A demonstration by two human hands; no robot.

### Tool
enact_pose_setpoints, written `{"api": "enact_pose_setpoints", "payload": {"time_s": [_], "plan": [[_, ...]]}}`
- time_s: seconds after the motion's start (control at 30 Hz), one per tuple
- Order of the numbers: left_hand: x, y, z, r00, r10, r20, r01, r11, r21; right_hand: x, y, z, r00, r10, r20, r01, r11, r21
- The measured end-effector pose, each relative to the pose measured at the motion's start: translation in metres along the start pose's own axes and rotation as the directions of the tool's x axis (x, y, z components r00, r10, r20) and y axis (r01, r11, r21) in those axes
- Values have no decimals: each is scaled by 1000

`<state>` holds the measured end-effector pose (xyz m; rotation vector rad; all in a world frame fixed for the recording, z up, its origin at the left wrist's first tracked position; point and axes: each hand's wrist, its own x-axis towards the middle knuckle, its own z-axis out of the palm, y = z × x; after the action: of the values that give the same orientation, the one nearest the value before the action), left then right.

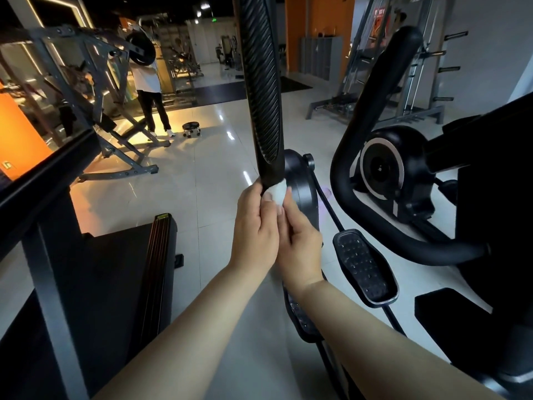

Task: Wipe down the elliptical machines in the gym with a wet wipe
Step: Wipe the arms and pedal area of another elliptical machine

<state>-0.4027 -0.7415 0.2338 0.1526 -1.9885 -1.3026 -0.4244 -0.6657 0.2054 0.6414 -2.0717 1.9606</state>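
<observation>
1. Wet wipe: small white wad, centre frame, pressed on the bottom end of the ribbed handle of the elliptical.
2. Handle's long axis is near-vertical w/ a slight lean. It runs from the wipe up out of the top of frame, so almost all its length lies above the hands. My read: next stroke goes up along that axis.
3. L hand: fingers curled round the handle's left edge, thumb against the wipe.
4. R hand: comes in from the right, sits a bit lower, and pinches the wipe onto the handle. Both hands are at the wipe, and R looks the likelier one to carry it.
5. Right of the hands: studded pedal, black loop handlebar, and a 2nd machine's flywheel.
6. Left: treadmill. Far back: a person by a rack.
</observation>
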Motion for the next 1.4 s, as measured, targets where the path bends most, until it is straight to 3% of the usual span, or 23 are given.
{"api": "enact_pose_setpoints", "payload": {"time_s": [0.17,0.4,0.57,0.73,0.83,0.93,1.17,1.27,1.4], "plan": [[9,8,-2,1000,-15,-18,15,999,-30,-2,6,-6,994,100,40,-100,995,6],[24,28,-4,1000,9,-24,-12,989,-147,27,-44,1,974,-67,-215,101,983,152],[22,32,-8,1000,13,-23,-17,977,-213,16,-33,3,993,-65,-103,72,995,66],[24,39,-9,1000,-14,-22,7,959,-284,41,-68,-3,981,-104,-163,122,987,106],[22,38,-10,1000,-24,-17,17,950,-313,46,-76,1,988,-97,-122,114,983,146],[22,38,-11,999,-27,-24,18,952,-304,36,-61,3,986,-124,-113,133,989,71],[30,45,-8,995,67,-68,-85,946,-312,54,-82,-9,961,-110,-253,139,985,99],[33,49,-6,995,73,-62,-90,937,-337,51,-92,-4,972,-133,-196,161,978,134],[33,42,-7,994,77,-72,-94,953,-289,41,-67,-6,975,-132,-176,142,989,43]]}}
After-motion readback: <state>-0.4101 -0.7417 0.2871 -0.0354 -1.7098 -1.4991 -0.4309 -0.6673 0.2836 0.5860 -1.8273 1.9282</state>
